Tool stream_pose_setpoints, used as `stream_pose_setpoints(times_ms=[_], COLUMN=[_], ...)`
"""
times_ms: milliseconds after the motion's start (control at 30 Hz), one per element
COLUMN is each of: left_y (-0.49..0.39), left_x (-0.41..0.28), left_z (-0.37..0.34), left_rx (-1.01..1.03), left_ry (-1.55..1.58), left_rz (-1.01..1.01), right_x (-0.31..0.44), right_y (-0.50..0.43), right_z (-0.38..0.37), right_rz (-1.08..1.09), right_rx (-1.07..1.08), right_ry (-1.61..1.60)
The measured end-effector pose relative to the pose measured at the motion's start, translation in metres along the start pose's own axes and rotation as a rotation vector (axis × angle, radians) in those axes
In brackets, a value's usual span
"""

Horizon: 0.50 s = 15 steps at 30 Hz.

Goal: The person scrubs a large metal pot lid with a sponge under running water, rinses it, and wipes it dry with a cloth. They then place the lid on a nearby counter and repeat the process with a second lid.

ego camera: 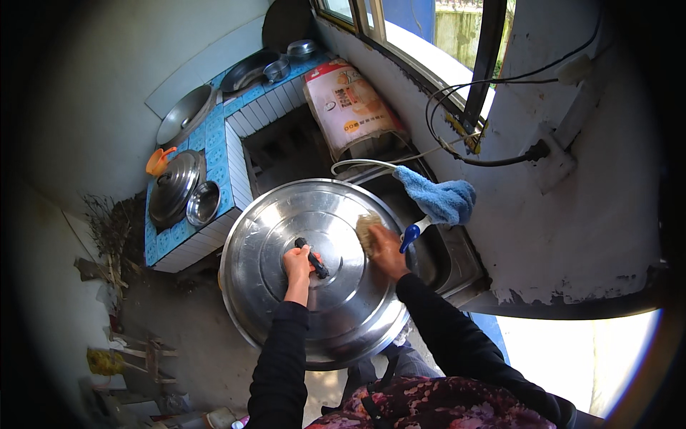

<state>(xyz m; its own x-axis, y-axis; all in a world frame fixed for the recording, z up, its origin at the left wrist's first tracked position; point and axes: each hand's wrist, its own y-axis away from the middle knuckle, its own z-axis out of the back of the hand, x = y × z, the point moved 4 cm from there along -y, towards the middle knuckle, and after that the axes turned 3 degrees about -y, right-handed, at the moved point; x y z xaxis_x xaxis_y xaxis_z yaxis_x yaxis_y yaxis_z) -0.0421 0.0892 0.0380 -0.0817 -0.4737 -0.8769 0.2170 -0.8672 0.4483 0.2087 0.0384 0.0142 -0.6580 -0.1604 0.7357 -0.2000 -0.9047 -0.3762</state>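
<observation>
Before me is a large round metal lid [332, 316], its ringed top facing up. My left hand [298, 265] grips the black handle [320, 266] at its middle. My right hand [387, 249] presses a tan scrubbing pad [367, 231] on the right part of the lid. Just beyond that hand is a tap with a blue lever [410, 238], its body wrapped in a light blue cloth [439, 195]. The lid partly covers a metal sink [445, 263].
A blue-tiled stove counter [217, 155] at the left carries a lidded pot [176, 187], a metal bowl [203, 202], an orange ladle [159, 161] and woks. A printed cardboard sheet [351, 107] stands behind the sink. Cables [482, 160] hang from the right wall. A small wooden stool [153, 356] is lower left.
</observation>
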Motion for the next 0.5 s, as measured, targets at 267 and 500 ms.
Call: stream_pose_setpoints(times_ms=[267,500], left_y=[0.005,0.005], left_x=[0.001,0.007], left_z=[-0.008,-0.007], left_rx=[0.082,0.026], left_ry=[0.158,0.166], left_rz=[-0.033,-0.128], right_x=[-0.139,-0.040], right_y=[0.069,0.131], right_z=[0.006,0.028], right_rz=[-0.819,-0.529], right_rx=[-0.030,-0.110], right_ry=[-0.914,-0.209])
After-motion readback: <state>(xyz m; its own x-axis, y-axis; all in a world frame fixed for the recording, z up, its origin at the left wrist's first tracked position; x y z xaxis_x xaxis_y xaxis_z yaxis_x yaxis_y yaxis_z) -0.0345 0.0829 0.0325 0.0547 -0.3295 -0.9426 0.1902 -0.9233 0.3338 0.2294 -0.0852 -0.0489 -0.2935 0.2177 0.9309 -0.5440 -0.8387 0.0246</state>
